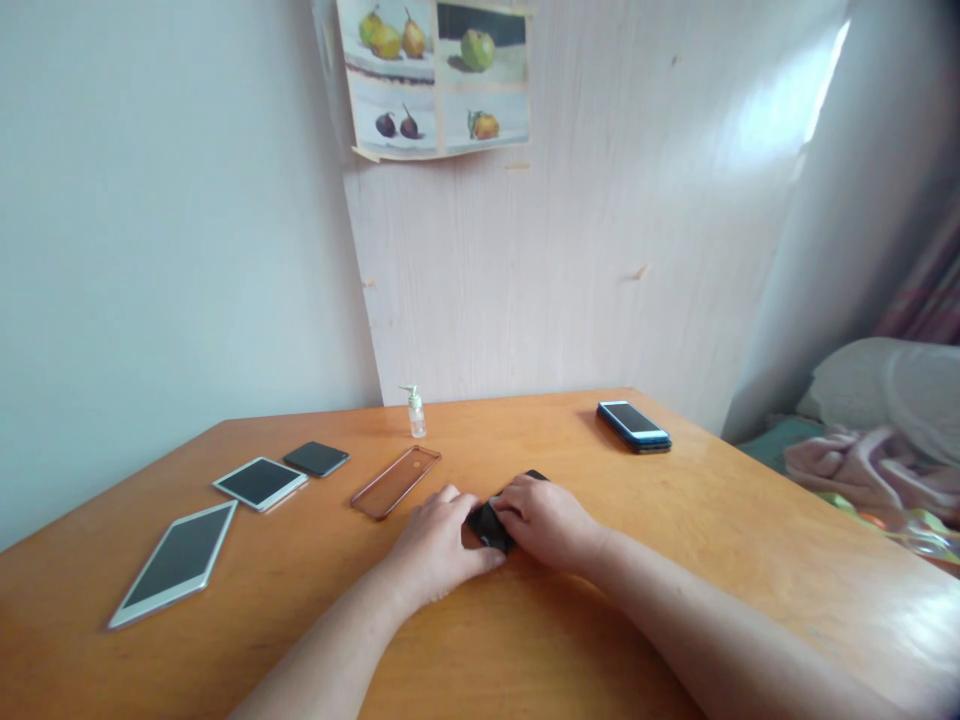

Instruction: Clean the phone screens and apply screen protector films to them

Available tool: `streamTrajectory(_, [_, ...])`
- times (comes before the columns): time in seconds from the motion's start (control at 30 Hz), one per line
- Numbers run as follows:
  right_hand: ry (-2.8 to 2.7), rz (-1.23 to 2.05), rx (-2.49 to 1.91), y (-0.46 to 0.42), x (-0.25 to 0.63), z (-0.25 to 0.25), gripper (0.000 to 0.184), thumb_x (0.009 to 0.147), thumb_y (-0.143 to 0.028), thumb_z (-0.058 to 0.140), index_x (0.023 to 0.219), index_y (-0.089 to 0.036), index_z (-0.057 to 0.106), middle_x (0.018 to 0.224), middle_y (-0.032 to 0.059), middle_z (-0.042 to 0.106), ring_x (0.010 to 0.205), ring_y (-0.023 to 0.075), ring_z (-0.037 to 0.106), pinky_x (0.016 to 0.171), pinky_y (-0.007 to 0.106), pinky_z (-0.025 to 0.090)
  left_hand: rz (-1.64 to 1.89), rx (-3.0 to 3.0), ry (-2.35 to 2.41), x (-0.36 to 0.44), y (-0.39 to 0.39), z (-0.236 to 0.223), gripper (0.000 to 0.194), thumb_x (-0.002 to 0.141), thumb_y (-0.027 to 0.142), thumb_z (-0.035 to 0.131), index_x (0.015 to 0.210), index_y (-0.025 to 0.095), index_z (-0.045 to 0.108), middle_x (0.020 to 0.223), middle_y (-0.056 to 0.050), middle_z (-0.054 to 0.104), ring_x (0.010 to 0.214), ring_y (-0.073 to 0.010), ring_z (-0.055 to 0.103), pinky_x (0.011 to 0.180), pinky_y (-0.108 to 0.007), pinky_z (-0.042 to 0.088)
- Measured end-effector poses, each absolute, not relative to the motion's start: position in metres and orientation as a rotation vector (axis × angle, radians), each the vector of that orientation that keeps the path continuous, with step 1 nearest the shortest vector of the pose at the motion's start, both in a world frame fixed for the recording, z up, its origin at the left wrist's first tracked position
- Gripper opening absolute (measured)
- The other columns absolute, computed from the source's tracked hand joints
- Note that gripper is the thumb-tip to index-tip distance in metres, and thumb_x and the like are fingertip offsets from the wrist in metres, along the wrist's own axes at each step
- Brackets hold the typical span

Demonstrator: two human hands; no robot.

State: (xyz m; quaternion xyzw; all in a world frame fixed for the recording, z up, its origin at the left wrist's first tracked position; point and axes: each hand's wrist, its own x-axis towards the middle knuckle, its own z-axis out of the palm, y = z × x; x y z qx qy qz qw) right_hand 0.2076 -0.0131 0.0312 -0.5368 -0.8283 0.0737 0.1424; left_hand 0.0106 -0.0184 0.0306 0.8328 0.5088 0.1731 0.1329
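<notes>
A black phone [491, 527] lies flat on the wooden table [675, 520], mostly covered by both my hands. My left hand [439, 545] rests palm down on its left end, fingers curled over the edge. My right hand [547, 520] covers its right part, fingers bent and pressing on the phone's top. Only a dark strip between the hands and a far corner of the phone show. A clear phone case [395, 480] lies empty just beyond my left hand.
On the left lie a large tablet [176, 563], a smaller tablet [260, 482] and a dark phone [316, 458]. A small pump bottle [416, 412] stands by the wall. A blue-edged phone [634, 424] sits far right. Bedding [870, 440] lies beyond the table's right edge.
</notes>
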Motion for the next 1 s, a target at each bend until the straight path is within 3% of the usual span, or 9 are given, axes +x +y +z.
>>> streamTrajectory(0.1, [-2.458,0.222,-1.374,-0.018,0.198,0.031,0.027,0.092,-0.031,0.046,0.096,-0.027,0.072,0.095,0.0025,0.068,0.089,0.0147,0.062,0.077,0.022,0.040,0.496,2.438,1.452,0.010,-0.018,0.030,0.041,0.067,0.053,0.072,0.098,0.027,0.065,0.097,-0.004,0.058,0.093,-0.0256,0.060,0.076,-0.031,0.047])
streamTrajectory(0.33, [-2.180,0.104,-1.897,0.005,0.228,0.036,0.034,0.095,-0.034,0.039,0.109,-0.028,0.070,0.105,0.0072,0.071,0.097,0.0217,0.064,0.077,0.029,0.042,0.532,2.393,1.454,0.011,-0.019,0.029,0.062,0.067,0.050,0.073,0.122,0.026,0.055,0.117,-0.008,0.059,0.114,-0.0298,0.055,0.093,-0.036,0.044])
streamTrajectory(0.6, [-2.497,0.273,-1.560,-0.032,0.196,0.039,0.036,0.095,-0.037,0.038,0.119,-0.037,0.065,0.102,0.0023,0.073,0.092,0.0204,0.066,0.076,0.028,0.043,0.577,2.380,1.462,0.010,-0.018,0.025,0.086,0.065,0.046,0.072,0.140,0.020,0.038,0.128,-0.012,0.058,0.120,-0.0315,0.053,0.097,-0.037,0.042])
streamTrajectory(0.83, [-2.342,0.129,-2.026,-0.006,0.229,0.046,0.044,0.096,-0.036,0.036,0.137,-0.032,0.051,0.106,0.0123,0.071,0.092,0.0269,0.067,0.073,0.035,0.045,0.537,2.351,1.478,0.010,-0.020,0.027,0.086,0.067,0.048,0.070,0.141,0.019,0.036,0.127,-0.012,0.058,0.117,-0.0298,0.054,0.099,-0.037,0.040])
streamTrajectory(1.0, [-2.429,0.208,-1.785,-0.017,0.225,0.043,0.041,0.095,-0.039,0.038,0.130,-0.035,0.058,0.109,0.0070,0.071,0.096,0.0247,0.065,0.075,0.032,0.044,0.531,2.371,1.471,0.012,-0.021,0.030,0.082,0.068,0.047,0.070,0.139,0.021,0.039,0.126,-0.011,0.057,0.117,-0.0300,0.054,0.097,-0.036,0.041])
